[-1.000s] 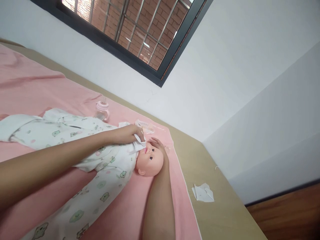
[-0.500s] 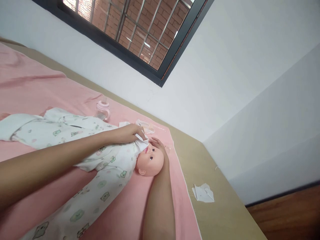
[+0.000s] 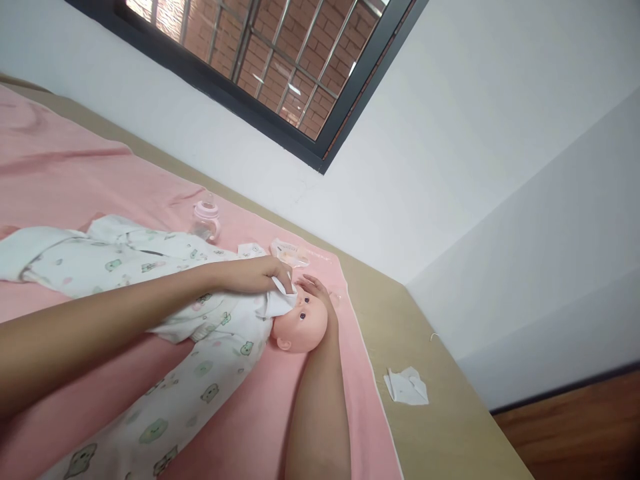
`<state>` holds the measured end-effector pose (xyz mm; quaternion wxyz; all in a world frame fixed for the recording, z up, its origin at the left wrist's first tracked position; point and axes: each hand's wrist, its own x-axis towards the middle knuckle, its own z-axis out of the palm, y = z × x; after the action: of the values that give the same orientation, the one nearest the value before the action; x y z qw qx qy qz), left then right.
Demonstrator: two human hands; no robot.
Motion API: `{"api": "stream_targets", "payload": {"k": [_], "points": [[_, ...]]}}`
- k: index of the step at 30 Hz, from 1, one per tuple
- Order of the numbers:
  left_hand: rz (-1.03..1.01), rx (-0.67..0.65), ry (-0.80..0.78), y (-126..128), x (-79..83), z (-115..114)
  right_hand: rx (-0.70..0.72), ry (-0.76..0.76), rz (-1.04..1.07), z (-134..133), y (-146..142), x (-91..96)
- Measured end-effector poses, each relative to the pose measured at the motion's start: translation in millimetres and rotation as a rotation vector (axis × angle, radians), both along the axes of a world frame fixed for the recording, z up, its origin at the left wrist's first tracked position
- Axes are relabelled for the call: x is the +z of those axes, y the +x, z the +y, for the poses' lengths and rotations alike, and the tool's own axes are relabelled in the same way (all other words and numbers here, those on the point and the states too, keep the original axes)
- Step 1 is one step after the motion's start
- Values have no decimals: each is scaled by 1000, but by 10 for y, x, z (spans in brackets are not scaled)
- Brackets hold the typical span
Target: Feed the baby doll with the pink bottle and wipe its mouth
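A baby doll (image 3: 303, 330) in white clothes with a green animal print (image 3: 220, 347) lies on its back. My left hand (image 3: 267, 273) reaches across its chest and pinches a white tissue (image 3: 280, 301). The tissue lies over the doll's mouth and chin, while its eyes stay uncovered. Along the far side of the doll's head rests my right hand (image 3: 316, 288), its forearm curving round the crown. Its fingers are stretched out and hold nothing; part of the palm is hidden by the head.
Beyond the doll, a pink-topped baby bottle (image 3: 206, 220) and a clear plastic packet (image 3: 290, 253) sit on the pink blanket (image 3: 250, 413). A crumpled white tissue (image 3: 407, 387) lies on the tan table surface (image 3: 440, 427). A wall and a barred window (image 3: 280, 67) stand behind.
My left hand has shifted slightly toward me with the tissue, which now covers the doll's mouth. My right hand and the doll's head have stayed in place.
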<state>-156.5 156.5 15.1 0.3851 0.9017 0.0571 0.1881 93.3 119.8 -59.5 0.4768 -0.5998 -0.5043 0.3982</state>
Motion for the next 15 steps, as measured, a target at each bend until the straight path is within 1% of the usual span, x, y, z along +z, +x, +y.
{"api": "stream_targets", "payload": {"k": [5,15], "points": [[-14,32,81,9,16,1,-11,23,52,-20,-14,22],[10,88,102,9,9,15,-32,72,43,-55,-42,16]]}}
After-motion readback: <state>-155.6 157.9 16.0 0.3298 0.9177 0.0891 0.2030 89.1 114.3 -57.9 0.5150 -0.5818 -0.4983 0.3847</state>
